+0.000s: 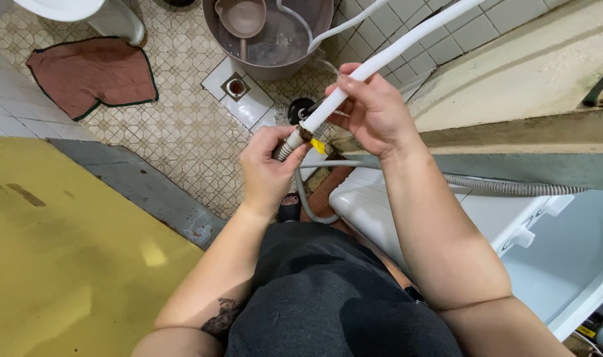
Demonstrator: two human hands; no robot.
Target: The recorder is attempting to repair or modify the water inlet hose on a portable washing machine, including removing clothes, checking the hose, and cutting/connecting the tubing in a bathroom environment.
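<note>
smooth glossy white plastic hose (394, 51), ribbed metal-looking hose end (287, 147), matt cloth mat (93, 73).

A small bathroom is seen from above. The floor (176, 132) is laid with small patterned beige tiles, with a square drain (236, 86) set in white tiles at the far middle. A brown mat (93, 73) with dark edging is spread at the far left, beside the white base of a toilet (116, 20). A grey metal basin (275, 39) holding a scoop is placed at the far centre. White wall tiles (447, 33) are seen far right, above a stained ledge (533, 73). A yellow surface (63, 264) fills the near left.
</note>
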